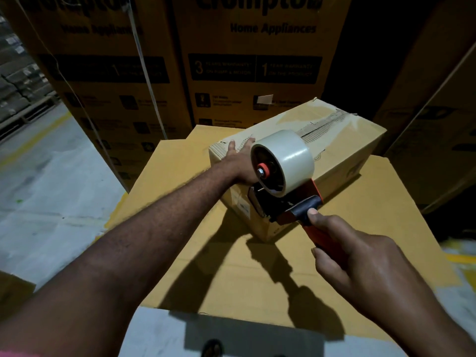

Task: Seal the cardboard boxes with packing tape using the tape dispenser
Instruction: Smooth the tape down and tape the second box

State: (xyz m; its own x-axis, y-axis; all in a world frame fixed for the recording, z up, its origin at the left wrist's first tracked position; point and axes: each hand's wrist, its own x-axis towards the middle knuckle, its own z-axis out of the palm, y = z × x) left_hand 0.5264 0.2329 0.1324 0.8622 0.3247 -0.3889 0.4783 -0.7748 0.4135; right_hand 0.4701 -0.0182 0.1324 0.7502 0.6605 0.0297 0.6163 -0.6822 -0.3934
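Right hand (360,256) grips tape dispenser (283,176) (handle); left hand (239,161) presses box (334,140).

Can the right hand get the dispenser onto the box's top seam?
Probably: the right hand holds the tape dispenser at the box's near end, just below the seam. The left hand, flat on top nearby, may need shifting.

The tape dispenser (296,210) is orange and black with a pale cream roll (291,157), the box (334,140) plain tan cardboard, the floor (51,176) grey.
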